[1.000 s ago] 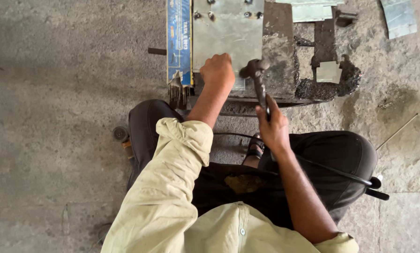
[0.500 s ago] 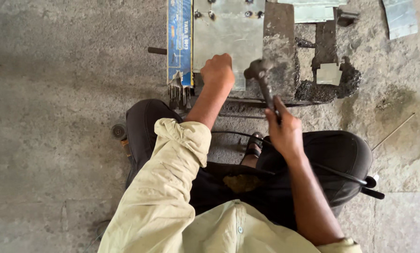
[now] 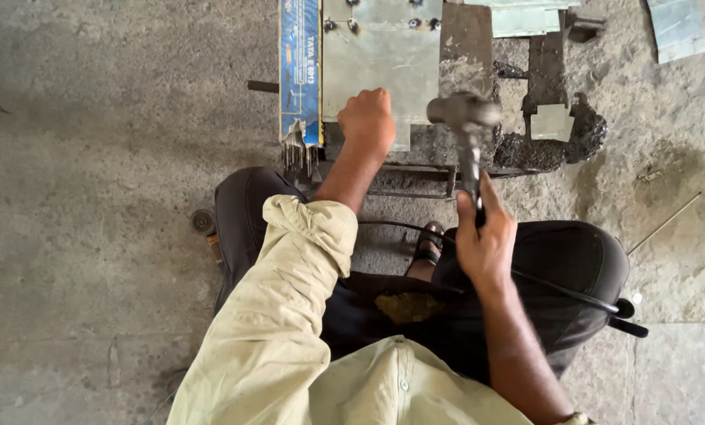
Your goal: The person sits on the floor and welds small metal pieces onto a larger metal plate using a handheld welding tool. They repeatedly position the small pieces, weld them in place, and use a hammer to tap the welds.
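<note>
The right hand (image 3: 485, 236) gripped a dark steel hammer (image 3: 466, 130) by its handle, head raised just above the flat grey metal sheet (image 3: 380, 55). The left hand (image 3: 367, 122), fisted, pressed on that sheet's near edge. A skewed blow could catch those knuckles, being so near.

The person's left hand (image 3: 367, 122) is fisted on the near edge of a grey metal sheet (image 3: 380, 55). The right hand (image 3: 485, 240) grips a hammer (image 3: 466, 130), its head raised at the sheet's 3 o'clock side. A blue box (image 3: 300, 67) lies along the sheet's 9 o'clock edge on the concrete floor (image 3: 108, 197).
</note>
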